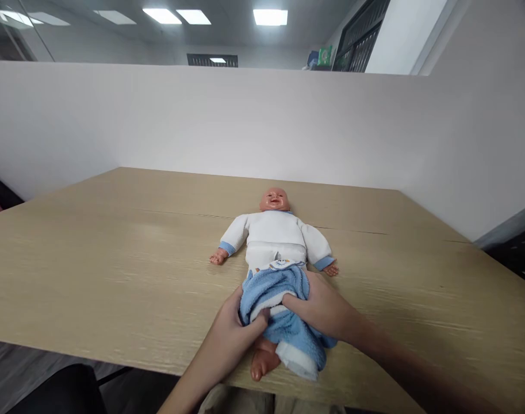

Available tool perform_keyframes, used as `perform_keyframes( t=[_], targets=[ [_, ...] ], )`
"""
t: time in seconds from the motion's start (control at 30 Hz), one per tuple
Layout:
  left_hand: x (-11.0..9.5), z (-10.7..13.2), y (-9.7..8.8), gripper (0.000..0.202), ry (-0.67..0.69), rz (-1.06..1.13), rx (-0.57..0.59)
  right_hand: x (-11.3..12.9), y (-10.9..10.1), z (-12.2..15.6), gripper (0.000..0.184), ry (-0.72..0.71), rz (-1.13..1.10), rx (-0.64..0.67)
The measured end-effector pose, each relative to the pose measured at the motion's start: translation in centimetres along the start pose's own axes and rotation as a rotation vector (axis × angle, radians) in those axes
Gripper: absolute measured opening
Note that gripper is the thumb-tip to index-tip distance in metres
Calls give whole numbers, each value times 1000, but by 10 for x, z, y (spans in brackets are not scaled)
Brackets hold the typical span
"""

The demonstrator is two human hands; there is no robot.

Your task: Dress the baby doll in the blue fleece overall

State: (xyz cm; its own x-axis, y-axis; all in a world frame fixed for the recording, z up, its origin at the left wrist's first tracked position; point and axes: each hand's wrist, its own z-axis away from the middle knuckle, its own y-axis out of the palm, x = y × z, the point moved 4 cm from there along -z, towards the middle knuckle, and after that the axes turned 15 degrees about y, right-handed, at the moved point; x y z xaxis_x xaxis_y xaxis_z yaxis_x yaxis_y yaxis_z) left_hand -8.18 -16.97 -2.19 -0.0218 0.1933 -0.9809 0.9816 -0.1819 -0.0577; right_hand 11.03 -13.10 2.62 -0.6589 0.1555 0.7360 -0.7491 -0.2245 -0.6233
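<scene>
A baby doll lies on its back on the wooden table, head toward the wall and feet toward me. It wears a white long-sleeved top with blue cuffs. Blue fleecy trousers with white trim are bunched around its hips and legs. My left hand grips the bunched cloth at the left side, thumb on top. On the right side, my right hand holds the same trousers, its thumb over the white band. One bare foot shows below; the other is hidden by a trouser leg.
The pale wooden table stretches to both sides, with thin seams across it. A white partition wall rises behind it. At the lower left, a black chair stands by the table's front edge.
</scene>
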Motion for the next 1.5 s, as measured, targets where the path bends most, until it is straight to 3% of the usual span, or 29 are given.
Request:
perform_keyframes(
  t=[0.17,0.33,0.5,0.67,0.87,1.07,1.3,1.5],
  targets=[
    [3,-18,0,47,21,-1,11,-1,2,-15,7,1,-8,38],
    [8,-45,-1,56,36,67,54,-3,-2,-41,15,-14,-16,-23],
    [-2,-56,-6,51,42,75,42,-2,-6,-55,17,-1,-80,17],
    [-18,-39,-9,46,-30,14,-16,15,-12,-33,34,-29,-197,194],
    [-27,-13,-6,49,0,-64,18,37,-15,-3,5,-96,-145,232],
    [-29,11,-2,54,-19,-47,98,32,-6,6,5,-112,-113,254],
    [-10,24,-5,48,-20,-195,71,25,3,4,9,-164,170,123],
    [9,25,-11,44,18,-322,43,19,11,3,6,-228,230,150]
  ],
)
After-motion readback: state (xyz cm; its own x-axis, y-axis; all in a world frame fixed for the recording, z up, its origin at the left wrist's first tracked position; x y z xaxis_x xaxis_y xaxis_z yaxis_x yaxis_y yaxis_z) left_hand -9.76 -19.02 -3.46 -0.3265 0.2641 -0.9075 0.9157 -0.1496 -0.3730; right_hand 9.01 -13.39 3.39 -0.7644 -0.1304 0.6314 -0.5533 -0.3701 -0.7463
